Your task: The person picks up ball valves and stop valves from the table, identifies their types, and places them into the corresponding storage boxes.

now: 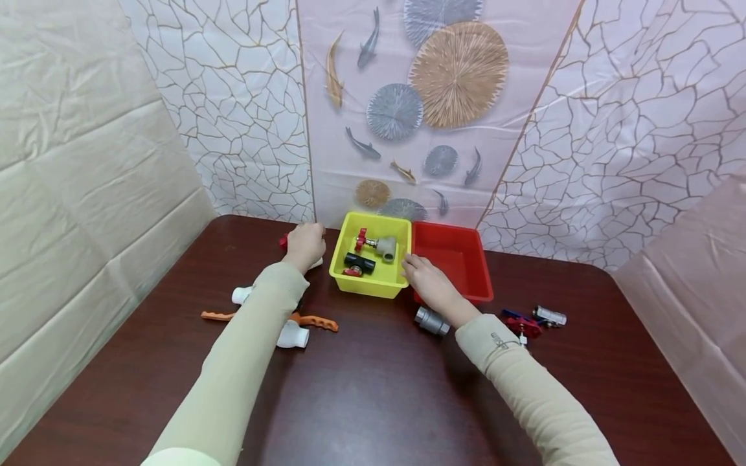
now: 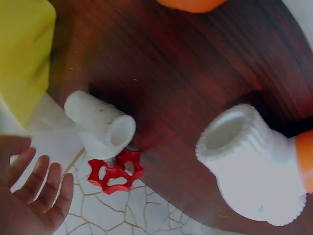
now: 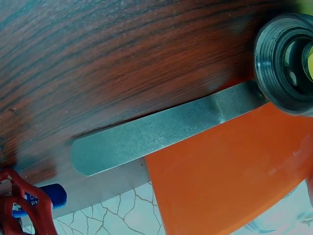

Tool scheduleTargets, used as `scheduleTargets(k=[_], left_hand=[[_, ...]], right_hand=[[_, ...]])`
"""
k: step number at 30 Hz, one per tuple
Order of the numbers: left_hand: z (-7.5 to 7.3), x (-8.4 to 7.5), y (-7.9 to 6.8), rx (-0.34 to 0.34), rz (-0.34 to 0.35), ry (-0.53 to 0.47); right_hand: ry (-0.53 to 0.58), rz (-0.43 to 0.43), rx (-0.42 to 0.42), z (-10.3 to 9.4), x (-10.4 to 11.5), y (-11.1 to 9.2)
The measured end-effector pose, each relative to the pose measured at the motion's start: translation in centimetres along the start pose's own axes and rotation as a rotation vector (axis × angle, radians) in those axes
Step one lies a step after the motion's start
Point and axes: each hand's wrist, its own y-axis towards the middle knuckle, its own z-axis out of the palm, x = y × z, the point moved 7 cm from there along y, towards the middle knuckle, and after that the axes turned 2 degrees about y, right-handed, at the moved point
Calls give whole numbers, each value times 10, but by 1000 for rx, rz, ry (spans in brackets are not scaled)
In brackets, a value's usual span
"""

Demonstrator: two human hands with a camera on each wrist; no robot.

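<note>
My left hand (image 1: 305, 246) is beside the yellow bin, its fingers loosely bent and apart in the left wrist view. Near those fingers lies a white pipe valve (image 2: 100, 122) with a red handwheel (image 2: 116, 171), which they do not appear to grip. The fingers of my right hand (image 1: 430, 285) are at the right rim of the yellow bin (image 1: 373, 288), with nothing visible in them. Below that hand lies a grey threaded fitting (image 1: 432, 320). A flat metal lever (image 3: 166, 132) extends from the fitting in the right wrist view.
A black valve (image 1: 359, 263) and a grey valve (image 1: 384, 247), both with red handwheels, lie in the yellow bin. Beside it stands a red bin (image 1: 484, 275). White valves (image 1: 293, 335) with orange levers (image 1: 317, 322) lie left; small valves (image 1: 524, 325) lie right.
</note>
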Motion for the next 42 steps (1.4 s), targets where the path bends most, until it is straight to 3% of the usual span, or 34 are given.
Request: scheduleTargets(k=[4, 7, 15, 22, 28, 34, 42], left_hand=[[5, 0, -3, 66, 22, 110], [6, 0, -2, 73, 28, 138], [14, 9, 2, 116, -17, 123], [15, 14, 3, 111, -34, 140], [23, 17, -1, 140, -21, 119], [31, 22, -3, 164, -51, 68], [38, 23, -7, 289, -70, 79]], right_hand=[[-3, -9, -6, 0, 0, 1], [9, -7, -10, 1, 0, 1], [39, -33, -38, 0, 2, 2], [145, 26, 4, 5, -2, 2], [132, 7, -23, 5, -1, 2], [137, 1, -37, 4, -1, 1], [126, 19, -35, 3, -5, 0]])
